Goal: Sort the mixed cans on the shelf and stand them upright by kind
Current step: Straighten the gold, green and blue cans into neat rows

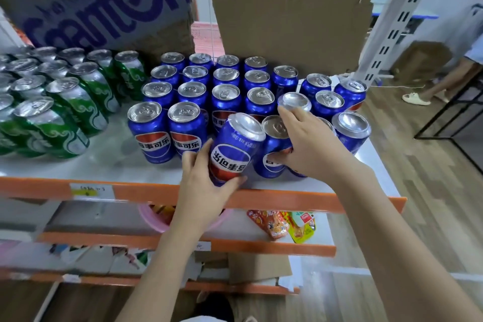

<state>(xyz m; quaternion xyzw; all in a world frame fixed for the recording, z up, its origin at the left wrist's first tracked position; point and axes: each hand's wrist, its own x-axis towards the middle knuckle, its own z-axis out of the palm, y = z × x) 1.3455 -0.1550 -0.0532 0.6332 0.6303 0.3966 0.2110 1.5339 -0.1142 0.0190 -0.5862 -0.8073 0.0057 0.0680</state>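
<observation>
Left hand [202,180] grips an upside-down blue can [235,149], tilted, at the shelf [104,162] front edge. Right hand [311,144] clasps two neighbouring blue cans [277,138]. Green cans [65,112] stand left.

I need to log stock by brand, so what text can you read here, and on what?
"百事可乐" on the upright blue cola cans.
The same characters, upside down, on the inverted blue can in the left hand.
Large purple lettering on the cardboard box: cut off, unreadable.
Green cans, white shelf price tag, orange snack packets: too blurred.

Soda cans [60,102] left of cola cans [224,81]
</observation>
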